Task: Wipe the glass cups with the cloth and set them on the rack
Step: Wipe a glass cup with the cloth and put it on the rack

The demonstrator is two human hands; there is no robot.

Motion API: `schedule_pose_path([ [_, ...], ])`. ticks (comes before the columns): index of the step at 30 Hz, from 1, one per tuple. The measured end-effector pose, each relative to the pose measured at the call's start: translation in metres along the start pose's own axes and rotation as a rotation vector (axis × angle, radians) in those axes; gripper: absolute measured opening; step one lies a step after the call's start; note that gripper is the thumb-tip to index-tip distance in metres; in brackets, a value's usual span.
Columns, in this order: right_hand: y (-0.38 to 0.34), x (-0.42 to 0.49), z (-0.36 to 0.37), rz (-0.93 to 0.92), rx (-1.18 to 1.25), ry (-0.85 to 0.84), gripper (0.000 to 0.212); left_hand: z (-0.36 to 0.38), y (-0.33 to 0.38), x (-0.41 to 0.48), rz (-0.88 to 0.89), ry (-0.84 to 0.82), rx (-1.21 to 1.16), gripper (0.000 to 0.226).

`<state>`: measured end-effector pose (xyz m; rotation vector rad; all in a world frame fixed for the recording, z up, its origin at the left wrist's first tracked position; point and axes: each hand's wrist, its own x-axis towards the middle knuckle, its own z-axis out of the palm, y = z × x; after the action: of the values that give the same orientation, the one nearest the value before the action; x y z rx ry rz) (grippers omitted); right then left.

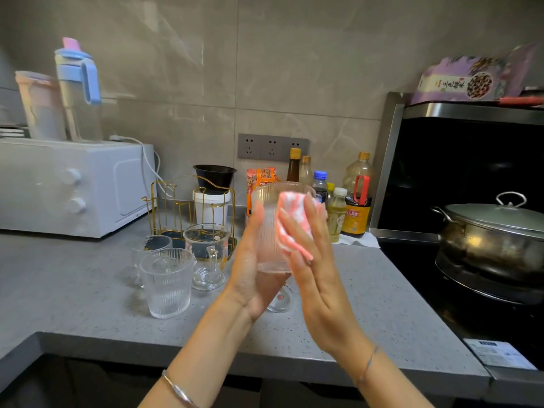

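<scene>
Ribbed clear glass cup (269, 231) upright, held up off the worktop, pink-and-white cloth (294, 225) pressed on its right side. Three more clear cups stand upright on the worktop: ribbed one (167, 282) in front, handled one (207, 256), another (151, 245) behind. Gold wire rack (188, 207) behind them, empty.

Two bare forearms reach into view from the bottom edge, with no sleeves showing on either. The left wrist carries a thin, plain silver-coloured bangle (179, 388), smooth and rigid, sitting loosely a little way below the left hand (250, 260). The right wrist wears a much finer band, a slim thread-like bracelet (369, 363) of pale blue-grey colour, lying close against the arm beneath the right hand (312, 260). No rings, watch or gloves are visible on either hand, and the fingernails look short and unpainted
</scene>
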<state>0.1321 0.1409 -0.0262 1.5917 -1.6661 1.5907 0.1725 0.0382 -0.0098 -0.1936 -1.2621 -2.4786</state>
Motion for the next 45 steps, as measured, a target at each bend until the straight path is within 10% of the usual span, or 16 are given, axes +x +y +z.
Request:
schedule_pose_path([
  [8,0.003,-0.024,-0.001,-0.026,-0.127,-0.109,0.043,-0.001,0.007,0.006,-0.103,-0.051,0.021,0.091],
  [24,-0.007,0.025,-0.019,0.002,0.047,0.034,0.042,0.013,-0.001,-0.004,0.003,-0.036,0.023,0.060],
  [35,0.003,-0.034,0.002,-0.088,-0.163,-0.072,0.042,0.005,0.008,0.003,-0.197,-0.075,-0.153,0.095],
  [45,-0.005,0.016,-0.016,0.029,-0.016,0.016,0.042,0.001,-0.002,-0.002,-0.091,-0.013,-0.022,0.065],
])
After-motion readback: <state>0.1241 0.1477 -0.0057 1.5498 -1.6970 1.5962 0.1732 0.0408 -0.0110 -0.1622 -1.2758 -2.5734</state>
